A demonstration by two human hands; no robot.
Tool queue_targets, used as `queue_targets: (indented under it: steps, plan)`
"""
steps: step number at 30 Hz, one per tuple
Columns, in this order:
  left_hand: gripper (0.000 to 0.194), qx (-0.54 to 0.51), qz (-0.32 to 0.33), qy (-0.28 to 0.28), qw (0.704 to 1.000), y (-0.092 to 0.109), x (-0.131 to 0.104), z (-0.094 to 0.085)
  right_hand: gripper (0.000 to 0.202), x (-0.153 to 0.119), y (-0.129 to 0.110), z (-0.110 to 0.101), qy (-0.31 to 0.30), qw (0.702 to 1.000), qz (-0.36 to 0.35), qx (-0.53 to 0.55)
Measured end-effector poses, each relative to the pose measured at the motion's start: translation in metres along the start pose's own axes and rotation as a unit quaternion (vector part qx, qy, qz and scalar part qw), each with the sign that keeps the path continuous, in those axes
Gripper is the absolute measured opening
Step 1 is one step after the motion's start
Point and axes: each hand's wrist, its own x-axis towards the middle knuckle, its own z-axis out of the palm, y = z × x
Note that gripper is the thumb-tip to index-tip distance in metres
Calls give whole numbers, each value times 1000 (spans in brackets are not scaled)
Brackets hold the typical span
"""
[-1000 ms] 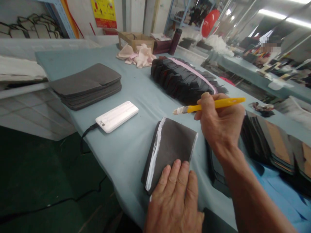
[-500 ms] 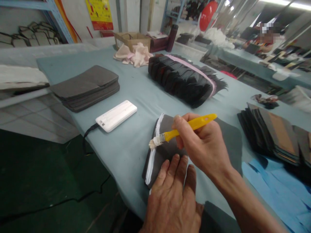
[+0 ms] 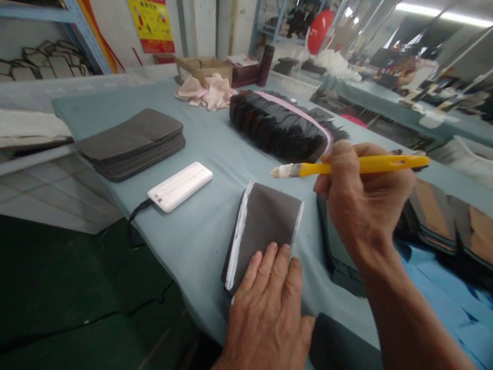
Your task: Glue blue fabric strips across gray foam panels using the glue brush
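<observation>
Flat on a stack of dark grey pieces (image 3: 265,216) lies my left hand (image 3: 267,303), fingers stretched out, pressing its near end. White paste coats the stack's left edge and a strip of its right edge. My right hand (image 3: 362,200) grips a yellow-handled paintbrush (image 3: 373,164), held above the table to the right of the stack. The brush's bristles are whitened with paste, point left and touch nothing. Beneath my right wrist a dark, flat-topped item (image 3: 339,257) is partly hidden.
A white power bank (image 3: 180,186) with a black cable sits left on the blue-green table (image 3: 215,139). Another grey stack (image 3: 134,139) lies behind it. A black bundle with a pink band (image 3: 281,123) stands farther back. Brown-patched dark pieces (image 3: 435,216) are at right. A person sits at a far table.
My right hand has lifted the paintbrush off the pasted left edge and moved up and to the right. My left hand stays on the stack.
</observation>
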Motion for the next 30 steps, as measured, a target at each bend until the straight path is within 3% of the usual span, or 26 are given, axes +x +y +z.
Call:
queue_targets:
  steps: [9, 16, 19, 23, 27, 30]
  plan:
    - [57, -54, -14, -40, 998, -2, 2, -14, 36, -16, 4, -40, 19, 998, 55, 13]
    - [46, -143, -68, -67, 985, -19, 20, -43, 31, -37, -8, -86, 54, 995, 74, 41]
    - [41, -125, -33, -93, 987, -36, 30, -59, 25, -49, -12, -111, 79, 992, 88, 40]
    - [43, -68, 26, -189, 979, -55, 33, -77, 22, -73, -18, -139, 114, 984, 133, 35]
    - [57, -35, 70, -269, 960, -63, 32, -89, 23, -98, -27, -158, 116, 975, 189, 18]
    - [49, -36, 89, -291, 952, -66, 37, -93, 31, -113, -31, -168, 94, 974, 206, -4]
